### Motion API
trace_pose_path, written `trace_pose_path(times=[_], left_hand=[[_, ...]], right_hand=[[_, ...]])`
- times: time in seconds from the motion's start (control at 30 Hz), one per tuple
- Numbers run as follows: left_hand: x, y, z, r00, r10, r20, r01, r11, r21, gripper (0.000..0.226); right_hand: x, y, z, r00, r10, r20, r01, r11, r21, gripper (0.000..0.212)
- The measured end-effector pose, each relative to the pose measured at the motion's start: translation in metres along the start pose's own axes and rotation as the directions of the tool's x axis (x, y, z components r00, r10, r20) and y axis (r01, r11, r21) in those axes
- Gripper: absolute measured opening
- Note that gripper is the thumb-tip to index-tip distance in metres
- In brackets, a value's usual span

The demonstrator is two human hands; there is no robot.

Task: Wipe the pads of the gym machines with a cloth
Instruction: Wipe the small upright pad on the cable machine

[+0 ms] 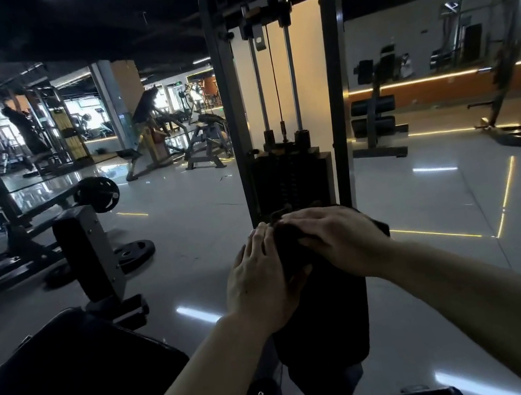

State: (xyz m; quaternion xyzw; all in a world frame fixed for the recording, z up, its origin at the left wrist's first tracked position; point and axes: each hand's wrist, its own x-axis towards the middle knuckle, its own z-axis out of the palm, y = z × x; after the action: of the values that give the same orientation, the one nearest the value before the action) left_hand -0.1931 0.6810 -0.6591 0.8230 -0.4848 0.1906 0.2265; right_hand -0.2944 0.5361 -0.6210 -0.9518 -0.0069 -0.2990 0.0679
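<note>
A tall black pad (322, 318) stands upright in front of me on the weight-stack machine (292, 170). A dark cloth (290, 247) lies over the pad's top, hard to tell apart from the pad in the dim light. My left hand (260, 281) lies against the pad's left side with fingers straight, touching the cloth's edge. My right hand (332, 237) rests on top, its fingers pressing the cloth down. Whether the right fingers curl over the far edge is hidden.
A large black seat pad (71, 394) fills the lower left. An angled pad (82, 253) on a grey frame stands behind it, with a weight plate (131, 253) on the floor. Benches and racks (374, 121) stand farther off on the glossy grey floor.
</note>
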Motion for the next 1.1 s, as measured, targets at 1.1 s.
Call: trace_pose_path(times=[1.1], left_hand=[[-0.009, 0.007, -0.014, 0.999, -0.045, -0.017, 0.045, 0.998, -0.041, 0.089]], right_hand=[[0.023, -0.006, 0.004, 0.991, 0.038, 0.125, -0.034, 0.999, -0.034, 0.042]])
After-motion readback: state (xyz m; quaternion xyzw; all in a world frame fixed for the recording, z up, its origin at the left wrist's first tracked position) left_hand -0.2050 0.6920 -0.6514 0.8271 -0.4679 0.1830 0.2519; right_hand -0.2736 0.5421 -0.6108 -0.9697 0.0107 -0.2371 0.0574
